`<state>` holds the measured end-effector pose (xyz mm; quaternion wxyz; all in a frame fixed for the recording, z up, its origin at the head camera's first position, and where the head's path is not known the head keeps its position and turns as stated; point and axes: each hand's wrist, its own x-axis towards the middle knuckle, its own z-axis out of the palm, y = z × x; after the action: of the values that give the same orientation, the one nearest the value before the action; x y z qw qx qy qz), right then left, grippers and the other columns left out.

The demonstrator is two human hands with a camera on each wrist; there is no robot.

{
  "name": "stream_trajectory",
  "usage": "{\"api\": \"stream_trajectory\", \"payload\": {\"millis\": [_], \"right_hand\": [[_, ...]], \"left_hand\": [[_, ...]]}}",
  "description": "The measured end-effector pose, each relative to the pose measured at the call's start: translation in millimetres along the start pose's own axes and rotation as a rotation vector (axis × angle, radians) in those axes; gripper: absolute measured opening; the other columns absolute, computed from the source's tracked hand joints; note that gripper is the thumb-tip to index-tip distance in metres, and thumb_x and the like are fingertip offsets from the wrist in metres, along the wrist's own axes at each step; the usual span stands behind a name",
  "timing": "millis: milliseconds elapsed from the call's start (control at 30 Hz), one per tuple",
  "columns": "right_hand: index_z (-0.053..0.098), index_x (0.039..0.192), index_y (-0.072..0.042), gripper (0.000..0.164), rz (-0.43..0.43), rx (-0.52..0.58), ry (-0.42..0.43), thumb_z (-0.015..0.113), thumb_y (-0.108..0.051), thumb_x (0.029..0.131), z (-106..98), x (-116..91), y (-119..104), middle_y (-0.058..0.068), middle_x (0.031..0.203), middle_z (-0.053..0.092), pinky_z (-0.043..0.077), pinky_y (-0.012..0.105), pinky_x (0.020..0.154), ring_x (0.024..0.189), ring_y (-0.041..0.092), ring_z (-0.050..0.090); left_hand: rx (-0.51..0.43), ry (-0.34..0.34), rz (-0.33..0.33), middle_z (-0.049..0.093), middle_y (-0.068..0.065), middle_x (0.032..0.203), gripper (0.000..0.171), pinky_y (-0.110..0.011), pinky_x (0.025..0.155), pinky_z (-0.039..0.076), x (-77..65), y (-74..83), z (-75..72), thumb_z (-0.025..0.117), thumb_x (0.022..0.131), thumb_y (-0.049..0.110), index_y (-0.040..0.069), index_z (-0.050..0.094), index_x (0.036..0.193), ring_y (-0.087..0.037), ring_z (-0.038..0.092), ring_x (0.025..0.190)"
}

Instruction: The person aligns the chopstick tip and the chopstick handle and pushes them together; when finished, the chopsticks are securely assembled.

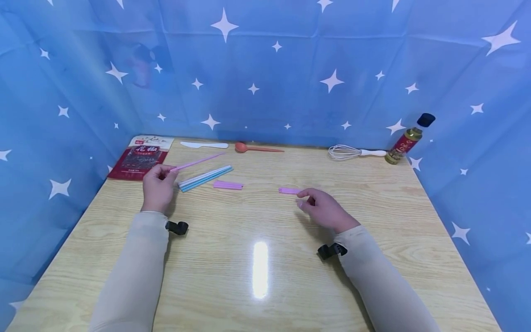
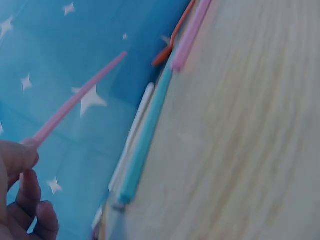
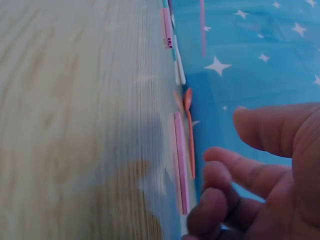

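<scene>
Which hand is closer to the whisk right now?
The right hand. It is nearer the person than the whisk and a little to its left. The left hand is far to the whisk's left, beside the red packet.

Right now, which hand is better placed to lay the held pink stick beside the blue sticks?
Left hand, likely: it pinches the pink stick near the blue sticks; the right hand is farther away.

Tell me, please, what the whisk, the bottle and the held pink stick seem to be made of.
Whisk: thin pale wires, perhaps metal; smooth white handle, likely plastic.
Bottle: shiny and see-through, so glass or clear plastic.
Pink stick: smooth, matte, evenly coloured, probably plastic, perhaps paper.
</scene>
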<state>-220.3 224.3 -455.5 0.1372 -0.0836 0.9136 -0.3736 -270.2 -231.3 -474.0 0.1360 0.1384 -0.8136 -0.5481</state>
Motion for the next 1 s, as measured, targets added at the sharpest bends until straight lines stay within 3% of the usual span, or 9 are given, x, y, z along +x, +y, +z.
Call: {"api": "stream_trajectory", "payload": {"millis": [300,467,567,700,1000], "right_hand": [[0.054,0.152,-0.010,0.052,0.044,-0.032,-0.077,0.062,-0.034,0.106,-0.1,-0.1,-0.6,0.009,0.089,0.054,0.044,0.037,0.064,0.073,0.022,0.050],[0.053,0.152,-0.010,0.052,0.046,-0.036,-0.083,0.062,-0.035,0.107,0.7,-0.8,0.2,0.009,0.090,0.054,0.043,0.036,0.064,0.072,0.022,0.050],[0.053,0.152,-0.010,0.052,0.037,-0.040,-0.085,0.062,-0.035,0.107,1.0,-0.3,0.6,0.008,0.089,0.055,0.043,0.036,0.064,0.073,0.022,0.050],[0.054,0.151,-0.010,0.052,0.024,-0.040,-0.088,0.062,-0.036,0.107,1.5,0.9,0.8,0.008,0.089,0.055,0.043,0.036,0.064,0.072,0.022,0.050],[0.054,0.150,-0.011,0.051,0.027,-0.045,-0.080,0.062,-0.036,0.107,2.3,0.8,0.7,0.008,0.088,0.055,0.042,0.036,0.064,0.072,0.021,0.050]], "left_hand": [[0.087,-0.041,-0.096,0.057,-0.003,0.104,0.028,-0.030,0.076,0.043,6.9,-8.9,-2.7,0.061,0.109,0.028,0.010,0.072,0.127,-0.017,0.050,0.092],[0.196,-0.121,-0.156,0.061,-0.010,0.122,0.033,-0.037,0.084,0.039,7.9,-10.8,-3.5,0.057,0.110,0.030,0.014,0.072,0.134,-0.026,0.050,0.104],[0.264,-0.159,-0.179,0.062,-0.012,0.138,0.036,-0.047,0.096,0.037,8.2,-10.0,-4.2,0.056,0.110,0.034,0.016,0.071,0.137,-0.032,0.052,0.120],[0.337,-0.196,-0.195,0.059,-0.014,0.150,0.039,-0.060,0.112,0.027,8.9,-7.9,-4.6,0.056,0.110,0.037,0.016,0.069,0.140,-0.038,0.049,0.140],[0.394,-0.237,-0.182,0.060,-0.017,0.150,0.038,-0.065,0.112,0.023,9.4,-4.9,-5.2,0.053,0.110,0.033,0.012,0.070,0.138,-0.041,0.049,0.141]]}}
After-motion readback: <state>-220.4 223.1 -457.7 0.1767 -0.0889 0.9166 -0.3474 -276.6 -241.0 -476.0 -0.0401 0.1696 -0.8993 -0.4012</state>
